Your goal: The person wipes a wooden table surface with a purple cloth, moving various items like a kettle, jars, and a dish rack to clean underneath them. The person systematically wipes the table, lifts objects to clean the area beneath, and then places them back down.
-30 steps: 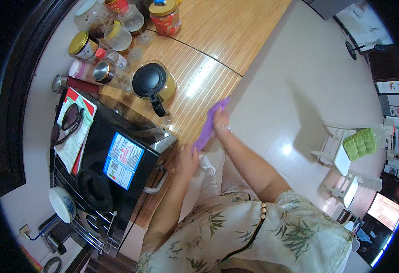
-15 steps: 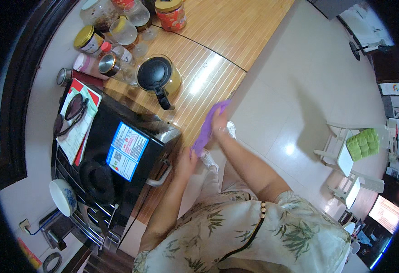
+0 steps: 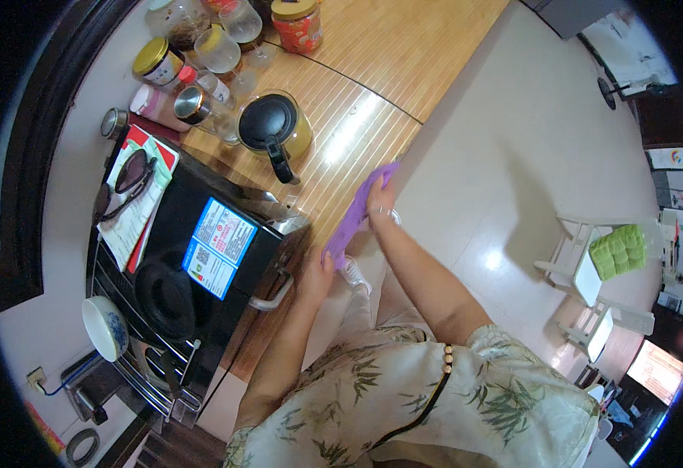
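Note:
A purple cloth (image 3: pixel 355 212) lies stretched along the front edge of a bamboo-slat countertop (image 3: pixel 373 86). My right hand (image 3: pixel 380 196) presses on its upper end. My left hand (image 3: pixel 317 269) holds its lower end, close to the handle of a black appliance (image 3: pixel 201 257). Both hands grip the cloth between them.
A black-lidded yellow kettle (image 3: pixel 274 129) stands on the counter near several jars and glasses (image 3: pixel 201 54). Sunglasses (image 3: pixel 127 179) lie on papers atop the appliance. A white bowl (image 3: pixel 106 326) sits at lower left. White chairs with a green cushion (image 3: pixel 618 249) stand on the pale floor.
The view has shifted slightly. Both hands stay on the purple cloth at the counter edge, barely moved.

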`<state>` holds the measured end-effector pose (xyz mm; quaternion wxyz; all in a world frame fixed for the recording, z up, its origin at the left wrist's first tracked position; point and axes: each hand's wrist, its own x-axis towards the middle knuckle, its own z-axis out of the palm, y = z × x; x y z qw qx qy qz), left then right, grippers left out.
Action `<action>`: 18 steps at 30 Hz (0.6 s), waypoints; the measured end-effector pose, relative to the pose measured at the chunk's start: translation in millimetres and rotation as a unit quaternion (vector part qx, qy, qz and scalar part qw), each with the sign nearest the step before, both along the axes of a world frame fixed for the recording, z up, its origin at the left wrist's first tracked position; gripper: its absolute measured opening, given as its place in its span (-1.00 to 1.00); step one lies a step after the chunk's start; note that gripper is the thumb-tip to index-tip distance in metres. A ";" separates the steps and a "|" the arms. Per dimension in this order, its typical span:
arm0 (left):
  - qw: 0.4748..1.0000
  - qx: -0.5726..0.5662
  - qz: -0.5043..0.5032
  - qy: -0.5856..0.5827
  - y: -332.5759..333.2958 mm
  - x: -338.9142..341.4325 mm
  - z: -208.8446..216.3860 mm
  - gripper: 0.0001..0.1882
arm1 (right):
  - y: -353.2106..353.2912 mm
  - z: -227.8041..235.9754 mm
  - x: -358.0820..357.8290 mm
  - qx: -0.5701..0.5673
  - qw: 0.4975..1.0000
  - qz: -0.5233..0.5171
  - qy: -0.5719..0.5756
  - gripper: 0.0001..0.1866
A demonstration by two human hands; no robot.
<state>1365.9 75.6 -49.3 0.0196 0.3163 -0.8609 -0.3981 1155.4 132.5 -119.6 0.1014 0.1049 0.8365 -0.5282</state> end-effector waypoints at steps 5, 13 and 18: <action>0.999 -0.036 -0.003 0.001 -0.5 1.3 6.1 -0.75 | 16.4 -21.2 4.2 -0.007 0.994 0.091 -0.061 -0.30; 0.993 -0.099 -0.052 0.029 -1.6 -86.5 28.9 -0.77 | -17.2 14.9 -119.9 0.067 0.991 -0.101 -0.047 0.00; 0.995 -0.082 -0.040 0.050 -3.3 -75.9 13.2 -0.80 | 4.1 -5.2 -47.4 -0.040 0.995 -0.019 -0.087 0.26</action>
